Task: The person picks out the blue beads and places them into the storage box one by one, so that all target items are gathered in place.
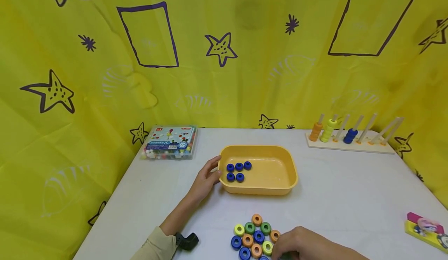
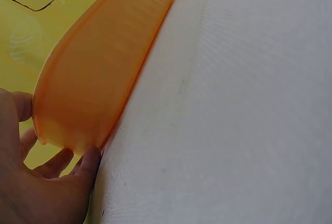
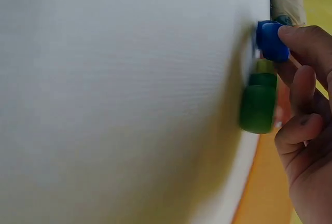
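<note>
My left hand [image 1: 203,182] grips the left end of a yellow plastic tray [image 1: 269,170], thumb and fingertips at its end wall and rim. Inside the tray, at the left, lie several blue beads [image 1: 239,167]. My right hand [image 1: 302,244] is low in the head view, at the right side of a cluster of ring-shaped beads [image 1: 247,235] in blue, green, orange and yellow. In the right wrist view its thumb and finger pinch a blue bead [image 3: 273,41], which the hand hides in the head view. A green bead [image 3: 258,108] shows beneath it there.
A wooden board with pegs [image 1: 350,146], some carrying orange, yellow and blue beads, stands at the back right. At the back left is a clear box of coloured pieces [image 1: 170,143]. A pink and yellow picture block [image 1: 425,231] lies at the right edge. A yellow patterned curtain [image 1: 224,92] hangs behind.
</note>
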`<state>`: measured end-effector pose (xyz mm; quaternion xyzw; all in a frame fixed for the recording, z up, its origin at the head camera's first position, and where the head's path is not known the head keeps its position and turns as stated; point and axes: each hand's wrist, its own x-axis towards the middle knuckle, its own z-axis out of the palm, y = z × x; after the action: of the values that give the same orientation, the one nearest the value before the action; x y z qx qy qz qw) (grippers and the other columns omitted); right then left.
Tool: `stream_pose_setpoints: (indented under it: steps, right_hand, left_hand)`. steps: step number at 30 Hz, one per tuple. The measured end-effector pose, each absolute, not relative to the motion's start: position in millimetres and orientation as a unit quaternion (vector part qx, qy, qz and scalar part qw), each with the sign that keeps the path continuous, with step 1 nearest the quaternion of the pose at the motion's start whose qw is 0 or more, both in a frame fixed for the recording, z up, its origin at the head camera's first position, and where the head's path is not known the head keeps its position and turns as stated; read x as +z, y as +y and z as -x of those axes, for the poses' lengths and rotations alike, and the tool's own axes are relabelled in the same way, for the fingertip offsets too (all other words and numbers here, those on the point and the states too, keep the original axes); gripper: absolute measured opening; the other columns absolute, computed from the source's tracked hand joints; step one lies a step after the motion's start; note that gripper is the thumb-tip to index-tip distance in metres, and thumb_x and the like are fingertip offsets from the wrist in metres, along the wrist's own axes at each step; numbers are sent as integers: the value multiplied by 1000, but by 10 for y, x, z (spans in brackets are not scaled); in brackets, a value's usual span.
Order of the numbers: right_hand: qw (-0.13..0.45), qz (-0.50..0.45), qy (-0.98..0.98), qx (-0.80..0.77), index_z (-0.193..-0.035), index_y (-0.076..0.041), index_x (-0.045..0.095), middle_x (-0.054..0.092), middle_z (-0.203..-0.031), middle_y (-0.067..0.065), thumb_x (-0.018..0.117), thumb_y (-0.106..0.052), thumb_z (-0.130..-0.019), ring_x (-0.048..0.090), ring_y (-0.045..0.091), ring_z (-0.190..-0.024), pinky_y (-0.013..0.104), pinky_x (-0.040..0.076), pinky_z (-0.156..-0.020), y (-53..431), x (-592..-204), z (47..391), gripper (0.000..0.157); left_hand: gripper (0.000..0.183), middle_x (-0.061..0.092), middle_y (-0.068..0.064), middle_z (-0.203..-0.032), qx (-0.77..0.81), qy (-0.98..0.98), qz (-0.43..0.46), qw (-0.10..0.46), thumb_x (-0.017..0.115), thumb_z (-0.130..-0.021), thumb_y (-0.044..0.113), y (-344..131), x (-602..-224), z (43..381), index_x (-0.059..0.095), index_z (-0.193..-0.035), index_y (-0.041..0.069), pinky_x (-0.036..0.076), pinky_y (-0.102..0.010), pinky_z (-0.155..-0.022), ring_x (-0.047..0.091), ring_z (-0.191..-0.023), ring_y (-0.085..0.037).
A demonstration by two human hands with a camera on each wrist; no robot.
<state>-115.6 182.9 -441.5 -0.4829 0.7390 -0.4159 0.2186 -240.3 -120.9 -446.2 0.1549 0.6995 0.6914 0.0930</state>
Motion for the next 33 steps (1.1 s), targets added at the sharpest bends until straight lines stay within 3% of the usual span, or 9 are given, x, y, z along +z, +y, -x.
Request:
stream_pose_setpoints:
  steps: [4, 8, 12, 15, 19, 25, 33]
  right_hand:
    - [195, 481, 735, -437, -106, -26, 65, 64, -99, -14, 65, -10, -87, 57, -1, -74, 18, 51, -59, 1791, -4231, 1225, 26]
    - [111, 494, 747, -430, -104, -25, 66, 65, -100, -12, 72, -15, -82, 54, -2, -63, 16, 46, -45, 1761, -3970, 1428, 25]
    - [44, 480, 766, -426, -102, -23, 67, 65, -95, -9, 74, -16, -81, 53, 3, -61, 20, 45, -44, 1760, -3782, 1786, 23]
    - [26, 437, 801, -409, -100, -26, 68, 64, -86, -10, 73, -22, -81, 53, 7, -59, 23, 44, -46, 1745, -3722, 2074, 20]
    - [37, 377, 843, -381, -97, -29, 70, 63, -80, -11, 73, -30, -80, 53, 10, -59, 24, 43, -48, 1694, -3786, 2434, 17]
    - [72, 339, 867, -357, -93, -25, 72, 65, -87, -12, 75, -29, -77, 54, 12, -63, 25, 45, -52, 1617, -4090, 2834, 16]
    - [143, 326, 867, -348, -93, -20, 72, 65, -90, -8, 77, -23, -77, 56, 14, -64, 27, 48, -53, 1528, -4315, 2985, 17]
  left_hand:
    - [49, 33, -21, -142, 694, 697, -155, 94, 47, -97, 8, -1227, -4564, 2473, 33, -143, 9, 47, -34, -90, 47, -119, -37]
    - [48, 34, -18, -141, 692, 701, -151, 88, 48, -97, 12, -1235, -4687, 2536, 35, -143, 14, 47, -34, -89, 48, -118, -34]
    - [47, 37, -15, -140, 688, 707, -148, 78, 50, -97, 15, -1228, -4721, 2538, 38, -142, 18, 47, -33, -89, 50, -117, -31]
    - [47, 36, -16, -140, 689, 704, -153, 76, 49, -97, 14, -1221, -4718, 2530, 38, -142, 17, 47, -33, -89, 50, -117, -31]
    - [48, 35, -19, -141, 695, 697, -158, 81, 49, -97, 11, -1219, -4675, 2509, 35, -143, 13, 47, -33, -89, 48, -118, -34]
    - [50, 32, -24, -142, 694, 695, -161, 92, 47, -96, 6, -1211, -4520, 2435, 32, -144, 6, 47, -34, -90, 45, -119, -41]
    - [47, 35, -16, -142, 693, 701, -149, 84, 48, -97, 11, -1219, -4696, 2526, 36, -143, 16, 47, -32, -89, 48, -119, -31]
